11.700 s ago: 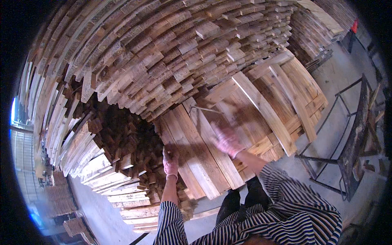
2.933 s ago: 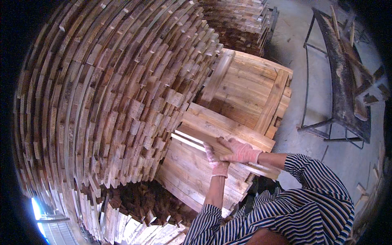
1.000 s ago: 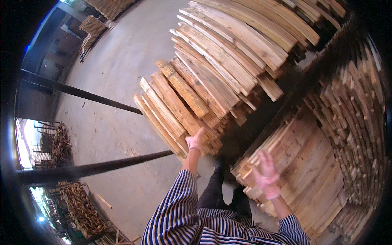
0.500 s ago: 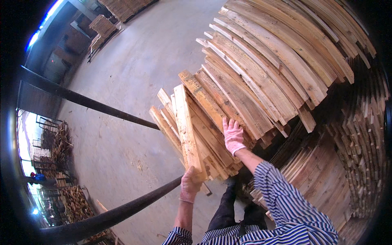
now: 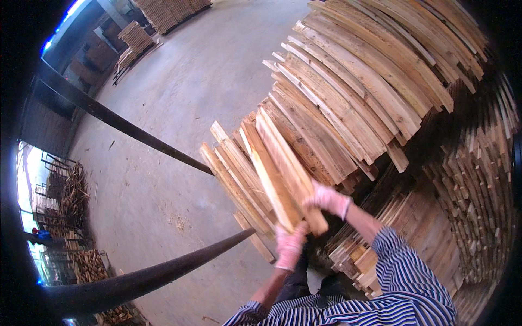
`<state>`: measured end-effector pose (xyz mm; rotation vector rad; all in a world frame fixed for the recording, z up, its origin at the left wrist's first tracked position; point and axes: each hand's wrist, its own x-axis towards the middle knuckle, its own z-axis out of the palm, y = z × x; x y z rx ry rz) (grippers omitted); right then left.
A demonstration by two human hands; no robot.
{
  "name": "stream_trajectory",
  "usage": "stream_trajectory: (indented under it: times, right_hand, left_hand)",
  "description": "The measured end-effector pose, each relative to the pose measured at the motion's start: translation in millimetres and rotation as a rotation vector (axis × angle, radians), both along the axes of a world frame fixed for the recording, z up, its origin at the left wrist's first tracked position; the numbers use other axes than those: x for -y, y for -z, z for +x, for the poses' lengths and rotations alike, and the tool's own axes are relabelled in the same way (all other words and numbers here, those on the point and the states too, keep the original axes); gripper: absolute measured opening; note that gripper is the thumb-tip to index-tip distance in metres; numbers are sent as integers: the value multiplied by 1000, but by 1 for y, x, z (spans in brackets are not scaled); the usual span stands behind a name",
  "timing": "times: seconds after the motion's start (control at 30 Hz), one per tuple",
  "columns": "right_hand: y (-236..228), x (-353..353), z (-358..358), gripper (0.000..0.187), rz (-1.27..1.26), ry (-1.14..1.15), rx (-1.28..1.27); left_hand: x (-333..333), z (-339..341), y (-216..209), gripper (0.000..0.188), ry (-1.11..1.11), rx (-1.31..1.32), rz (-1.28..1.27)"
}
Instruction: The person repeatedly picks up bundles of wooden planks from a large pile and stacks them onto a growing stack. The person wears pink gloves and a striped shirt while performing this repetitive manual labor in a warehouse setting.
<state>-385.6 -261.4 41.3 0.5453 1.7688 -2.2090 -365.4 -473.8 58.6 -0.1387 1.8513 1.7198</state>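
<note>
Both hands wear pale pink knit gloves. My left hand (image 5: 291,245) is closed round the near end of a long wooden board (image 5: 267,168), which slants away over the pile. My right hand (image 5: 329,200) grips a second wooden board (image 5: 284,155) near its close end, with the fingers partly hidden and smeared by motion. The two boards lie side by side, almost parallel. Beneath and left of them are several loose boards (image 5: 234,182) of the same pale wood. To their right runs a long row of overlapping boards (image 5: 348,103).
Two dark bars (image 5: 130,130) reach in from the left; the nearer bar (image 5: 163,277) ends close to my left hand. Stacked boards (image 5: 473,190) stand at the right, with a lower stack (image 5: 429,239) beside my legs. Concrete floor (image 5: 157,163) spreads left, with far wood piles (image 5: 136,38).
My left hand has moved right with its board, which now tilts the other way. My right hand has come nearer, from resting on the pile to gripping a board. The view has shifted slightly.
</note>
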Motion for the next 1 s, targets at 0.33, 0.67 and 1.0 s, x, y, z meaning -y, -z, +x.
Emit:
stream_trajectory:
  times: [0.33, 0.67, 1.0]
  right_hand:
    - [-25, 72, 154, 118, 498, -6, -29]
    - [-160, 3, 285, 117, 965, -109, 99]
    - [-182, -57, 384, 76, 456, 868, -530]
  left_hand:
    - [-41, -48, 22, 73, -57, 462, 308]
    - [-93, 27, -40, 61, 336, 452, 677]
    - [-240, 154, -63, 59, 1278, 83, 963]
